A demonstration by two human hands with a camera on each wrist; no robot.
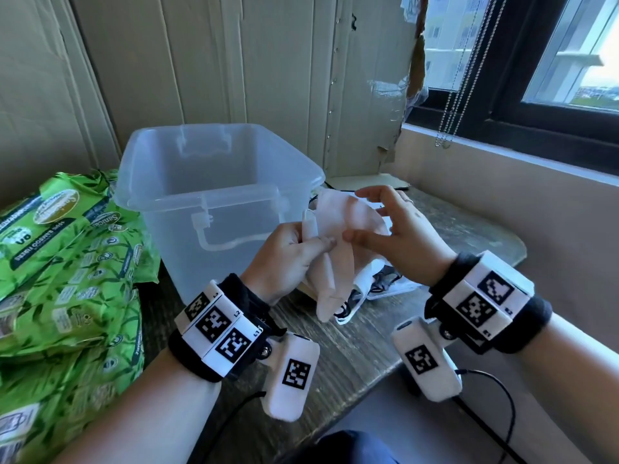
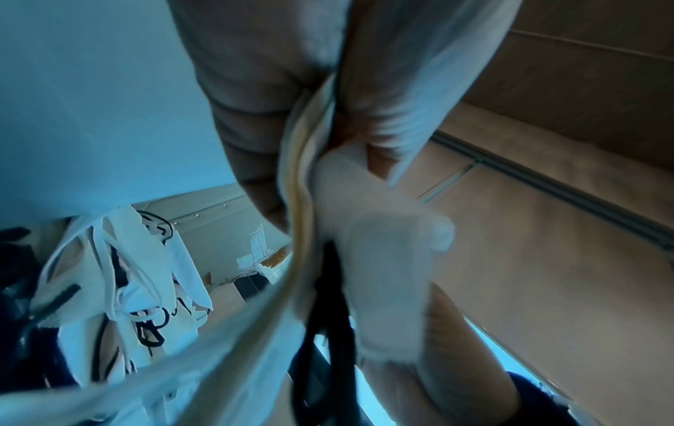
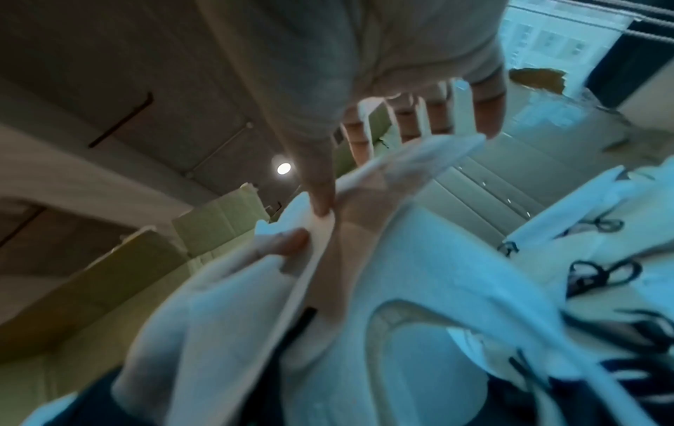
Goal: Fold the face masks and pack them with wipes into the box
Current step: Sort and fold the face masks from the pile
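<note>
I hold a pale face mask (image 1: 338, 226) up in both hands, just right of the clear plastic box (image 1: 214, 182). My left hand (image 1: 315, 241) grips the mask's left part and its ear loop; the lower end hangs down. My right hand (image 1: 360, 214) pinches the mask's right side between thumb and curved fingers. In the left wrist view the mask (image 2: 302, 178) runs between thumb and fingers (image 2: 248, 115). In the right wrist view my thumb (image 3: 321, 199) presses on the mask (image 3: 401, 161). The box looks empty. Several green wipes packs (image 1: 67, 246) lie at its left.
A loose pile of masks (image 1: 371, 286) with dark and white loops lies on the dark wooden table (image 1: 351, 346) under my hands. A wall ledge and window (image 1: 536, 61) bound the right side. A black cable (image 1: 495, 396) hangs off the table's front edge.
</note>
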